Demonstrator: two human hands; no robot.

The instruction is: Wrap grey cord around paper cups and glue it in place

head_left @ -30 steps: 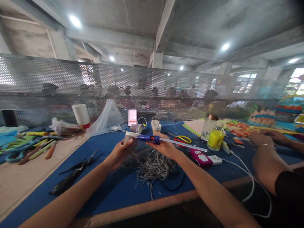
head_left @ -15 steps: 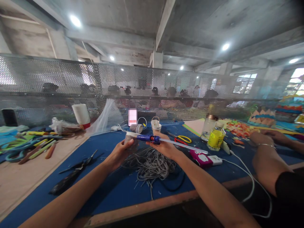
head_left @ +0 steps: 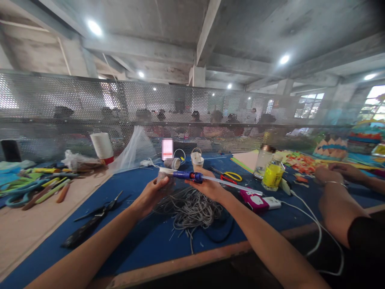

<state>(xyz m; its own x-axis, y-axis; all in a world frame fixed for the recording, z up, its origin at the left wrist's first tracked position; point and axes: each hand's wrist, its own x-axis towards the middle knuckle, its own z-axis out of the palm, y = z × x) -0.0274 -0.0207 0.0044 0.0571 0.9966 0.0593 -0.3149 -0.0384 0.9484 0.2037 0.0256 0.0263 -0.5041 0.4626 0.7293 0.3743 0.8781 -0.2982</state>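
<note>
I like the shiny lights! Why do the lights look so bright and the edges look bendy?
Head view: round ceiling lamps glare white; the window on the right is washed out. The wide lens bends the mesh screen and beams at the edges. The right hand with its glue gun looks sharp; people behind the mesh look hazy.

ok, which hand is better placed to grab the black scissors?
Left, probably. The left hand holds a small cup on the same side as the black scissors; the right hand grips the glue gun farther away.
</note>
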